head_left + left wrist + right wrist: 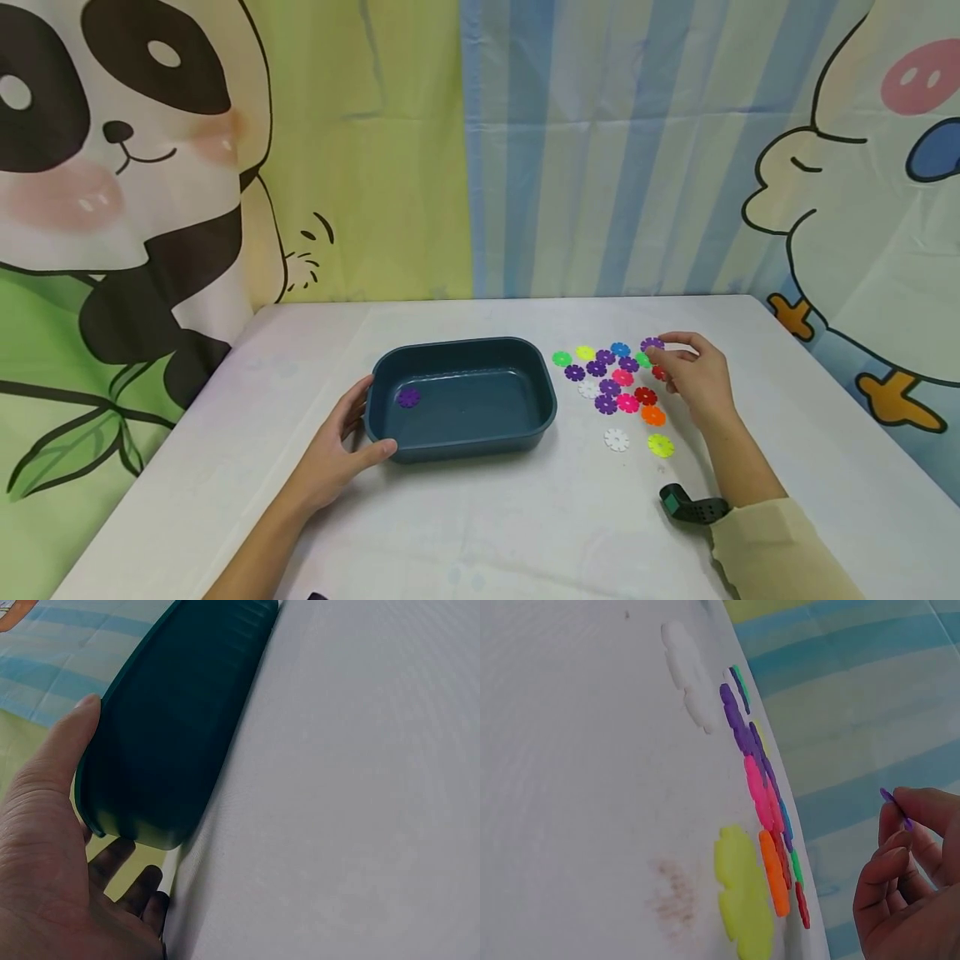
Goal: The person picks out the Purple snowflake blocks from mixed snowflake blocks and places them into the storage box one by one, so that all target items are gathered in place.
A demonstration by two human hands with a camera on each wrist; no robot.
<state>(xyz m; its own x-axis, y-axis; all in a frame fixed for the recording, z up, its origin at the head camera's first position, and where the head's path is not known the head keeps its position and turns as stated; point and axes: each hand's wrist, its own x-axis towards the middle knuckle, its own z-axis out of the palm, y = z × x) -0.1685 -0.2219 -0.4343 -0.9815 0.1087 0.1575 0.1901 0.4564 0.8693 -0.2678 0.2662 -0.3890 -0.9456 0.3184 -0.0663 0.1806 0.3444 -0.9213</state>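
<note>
My left hand (pixel 333 446) holds the left end of a dark teal plastic tub (pixel 465 450), thumb at the near corner and fingers round the far side. In the left wrist view the thumb (pixel 71 739) lies against the rim of the tub (pixel 172 727). Inside the tub lies one purple snowflake disc (pixel 408 397). Above the far right of the pile, my right hand (pixel 697 379) pinches another purple snowflake disc (pixel 896 808) between thumb and forefinger, raised off the table in the right wrist view.
Several notched plastic discs lie spread right of the tub, among them an orange disc (pixel 653 415), a yellow disc (pixel 661 446) and a white disc (pixel 617 440). The white table (pixel 480 525) ends at a cartoon-printed curtain (pixel 570 167). A dark strap device (pixel 693 506) sits at the right wrist.
</note>
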